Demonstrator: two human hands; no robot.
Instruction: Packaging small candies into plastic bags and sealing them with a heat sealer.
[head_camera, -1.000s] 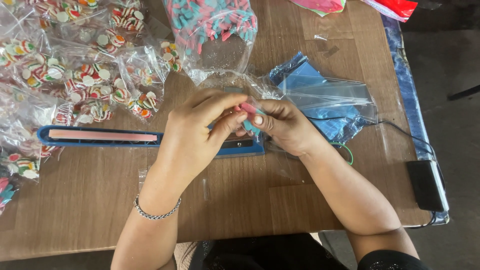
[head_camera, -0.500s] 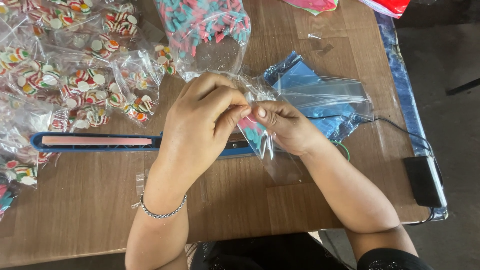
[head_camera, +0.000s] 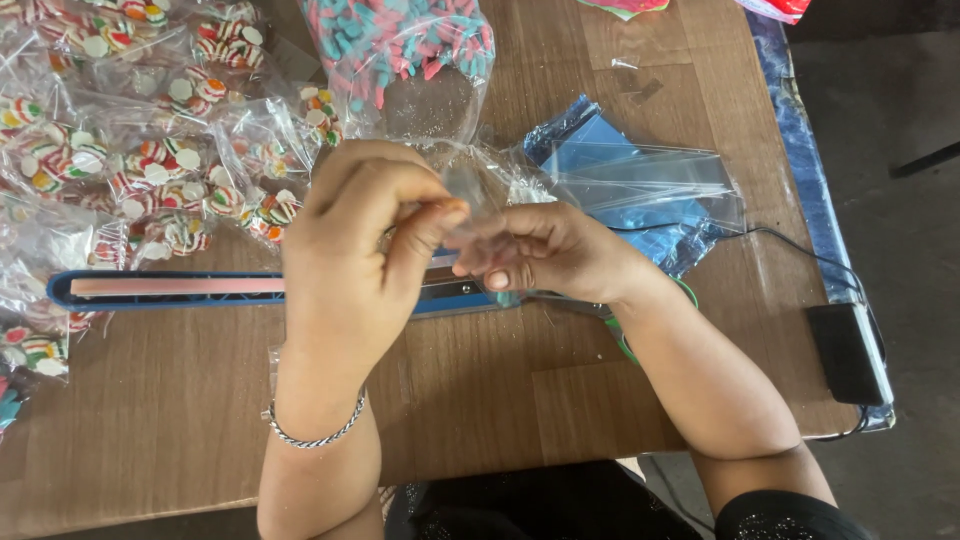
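Left hand (head_camera: 350, 250) and right hand (head_camera: 545, 250), fingers pinched closed on a small crinkled clear plastic bag (head_camera: 470, 195), held above the long blue heat sealer (head_camera: 180, 288) on the wood-grain desk (head_camera: 200, 420). Glossy packets of round striped candies (head_camera: 130, 160) lie left.

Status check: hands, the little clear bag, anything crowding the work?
Left hand and right hand both pinch the small clear bag. Held above blue sealer bar. Filled candy bags piled left, empty bag stack right; nothing blocking.
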